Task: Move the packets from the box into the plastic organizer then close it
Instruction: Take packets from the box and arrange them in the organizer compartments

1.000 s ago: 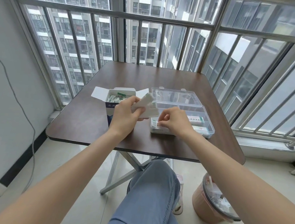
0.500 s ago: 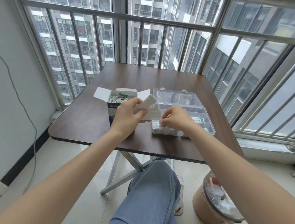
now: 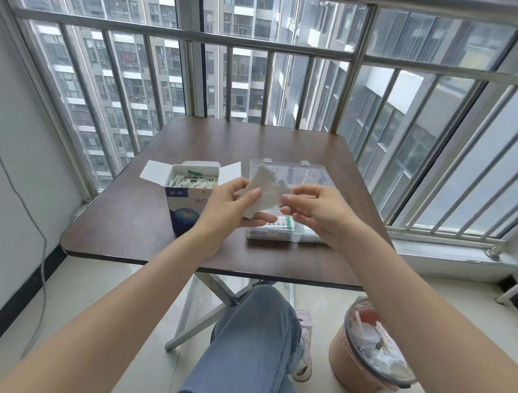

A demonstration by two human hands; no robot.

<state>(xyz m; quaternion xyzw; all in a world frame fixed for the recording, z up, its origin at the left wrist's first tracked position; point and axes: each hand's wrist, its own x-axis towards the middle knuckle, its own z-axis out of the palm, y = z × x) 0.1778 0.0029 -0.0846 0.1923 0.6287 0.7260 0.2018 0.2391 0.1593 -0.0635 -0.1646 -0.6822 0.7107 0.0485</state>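
Packets [image 3: 265,192], a small white fan of them, are held above the table [image 3: 132,217] between box [image 3: 189,197] and organizer [image 3: 283,229], long axes tilting up and away toward the window. The left hand [image 3: 228,212] pinches their lower ends between thumb and fingers; the right hand [image 3: 315,213] pinches the fan's right edge with curled fingertips. How many packets are in the fan is unclear. The open box shows more packets, its front partly hidden by the left hand. The organizer lies open, lid back, one green-striped packet [image 3: 286,223] inside; the right hand covers its right side.
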